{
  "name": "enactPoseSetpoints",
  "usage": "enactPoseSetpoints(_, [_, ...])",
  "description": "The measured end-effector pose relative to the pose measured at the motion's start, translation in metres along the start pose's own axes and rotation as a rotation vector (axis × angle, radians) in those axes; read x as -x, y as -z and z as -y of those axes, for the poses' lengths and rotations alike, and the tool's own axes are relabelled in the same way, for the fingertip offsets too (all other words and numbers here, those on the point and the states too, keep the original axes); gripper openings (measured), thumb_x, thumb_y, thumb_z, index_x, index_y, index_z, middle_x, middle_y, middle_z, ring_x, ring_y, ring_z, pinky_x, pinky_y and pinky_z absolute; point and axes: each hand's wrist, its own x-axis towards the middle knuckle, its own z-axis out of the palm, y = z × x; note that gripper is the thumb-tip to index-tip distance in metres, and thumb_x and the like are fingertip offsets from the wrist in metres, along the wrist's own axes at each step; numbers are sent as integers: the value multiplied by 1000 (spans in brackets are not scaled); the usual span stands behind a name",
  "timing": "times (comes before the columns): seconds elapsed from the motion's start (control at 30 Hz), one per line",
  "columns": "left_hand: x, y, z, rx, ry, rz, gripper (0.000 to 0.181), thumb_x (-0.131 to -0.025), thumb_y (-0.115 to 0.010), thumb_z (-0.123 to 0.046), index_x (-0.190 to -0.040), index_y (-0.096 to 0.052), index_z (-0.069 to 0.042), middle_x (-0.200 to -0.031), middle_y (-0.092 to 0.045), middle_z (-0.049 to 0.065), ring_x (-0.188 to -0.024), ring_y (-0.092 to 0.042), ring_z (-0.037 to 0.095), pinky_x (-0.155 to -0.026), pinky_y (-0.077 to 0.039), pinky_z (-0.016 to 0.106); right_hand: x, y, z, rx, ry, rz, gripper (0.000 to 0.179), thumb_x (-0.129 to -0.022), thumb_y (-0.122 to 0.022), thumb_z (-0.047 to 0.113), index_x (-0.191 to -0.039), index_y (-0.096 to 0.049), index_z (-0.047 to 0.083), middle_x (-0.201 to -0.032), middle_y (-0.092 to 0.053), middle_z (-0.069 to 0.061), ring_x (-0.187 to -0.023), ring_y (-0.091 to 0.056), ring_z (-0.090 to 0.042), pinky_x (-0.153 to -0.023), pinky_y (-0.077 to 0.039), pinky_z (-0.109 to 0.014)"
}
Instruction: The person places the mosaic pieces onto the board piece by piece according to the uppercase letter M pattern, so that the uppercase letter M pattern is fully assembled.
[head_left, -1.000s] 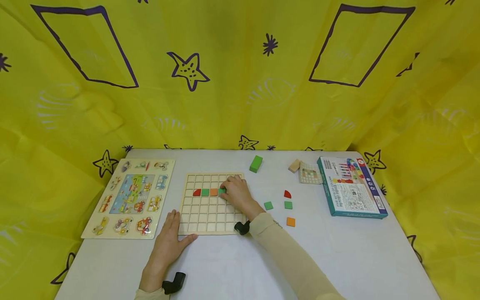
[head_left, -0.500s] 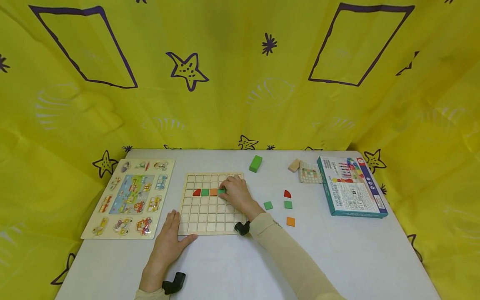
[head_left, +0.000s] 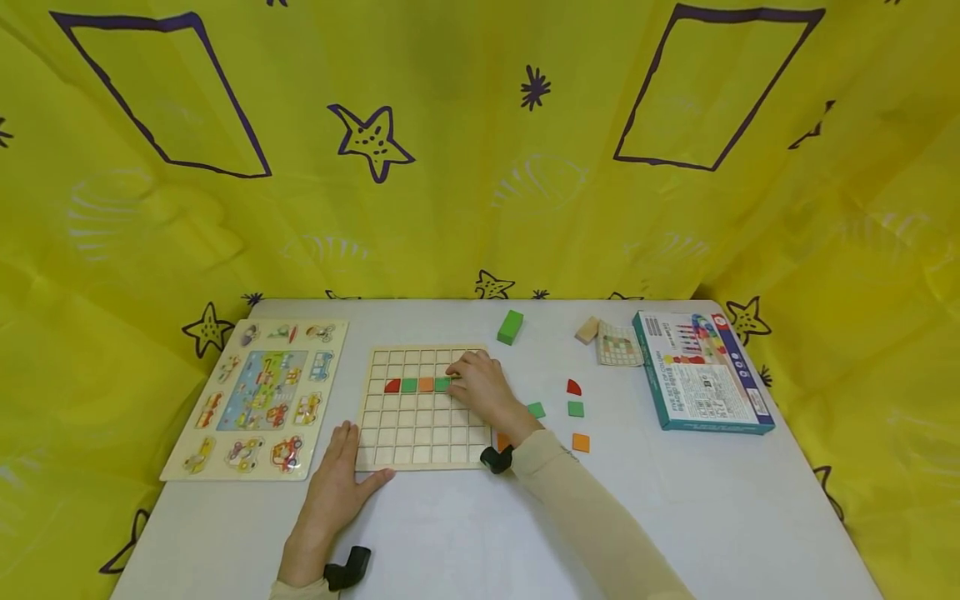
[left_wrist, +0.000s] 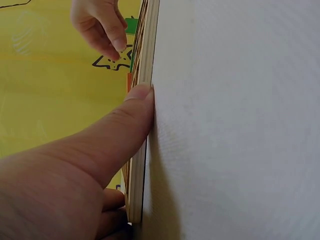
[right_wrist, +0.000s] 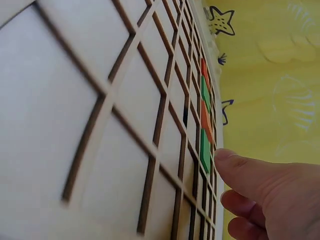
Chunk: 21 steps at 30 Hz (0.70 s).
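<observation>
A wooden grid board (head_left: 423,433) lies on the table. Across one of its rows sit a red quarter-round tile (head_left: 392,386), a green square tile (head_left: 408,385), an orange square tile (head_left: 426,384) and another green tile (head_left: 442,384). My right hand (head_left: 487,392) hovers just right of that last green tile, holding nothing. In the right wrist view its thumb is apart from the green tile (right_wrist: 205,152). My left hand (head_left: 337,479) rests at the board's near left corner, fingers straight along the left side. Its thumb (left_wrist: 127,117) touches the near edge.
Loose tiles lie right of the board: red (head_left: 573,387), green (head_left: 575,409), green (head_left: 536,410), orange (head_left: 581,442) and orange beside my right wrist (head_left: 502,442). Farther back are a green block (head_left: 510,327), wooden block (head_left: 587,330), pattern card (head_left: 619,344) and box (head_left: 705,375). A picture puzzle (head_left: 258,400) lies left.
My right hand has let go of the green tile and shifted slightly right, so the tile shows whole. An orange tile by the wrist has come into sight. The left hand stays put.
</observation>
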Motion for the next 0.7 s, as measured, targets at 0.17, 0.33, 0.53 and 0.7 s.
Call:
enactPoseSetpoints(0.17, [0, 0, 1, 2, -3, -9, 97, -84, -77, -40, -143, -27, 19, -150, -22, 36, -139, -17, 51, -109, -22, 59, 9, 10, -13, 8, -28, -9, 29, -91, -72, 28, -115, -71, 12, -110, -63, 1, -102, -50, -20, -82, -41, -35])
enactPoseSetpoints(0.33, [0, -1, 1, 4, -3, -9, 97, -83, -77, -39, -143, -28, 19, -150, -22, 36, -139, -17, 51, -109, -22, 60, 18, 22, -26, 21, -62, -23, 32, -91, -72, 28, -117, -71, 11, -109, -63, -1, -101, -50, -21, -82, -42, -37])
enactPoseSetpoints(0.53, [0, -1, 2, 10, 16, 12, 99, -83, -77, -39, -145, -25, 18, -152, -19, 35, -140, -14, 50, -110, -20, 59, 31, 33, -45, 27, -114, -27, 32, -91, -72, 29, -118, -71, 11, -112, -64, -1, -104, -49, -21, -86, -41, -37])
enactPoseSetpoints(0.7, [-1, -2, 3, 7, 10, 10, 99, -84, -77, -39, -144, -25, 18, -152, -18, 35, -140, -14, 51, -110, -20, 60, 45, 45, -61, 4, -137, -66, 32, -90, -74, 25, -116, -71, 8, -111, -65, -5, -100, -51, -25, -87, -41, -42])
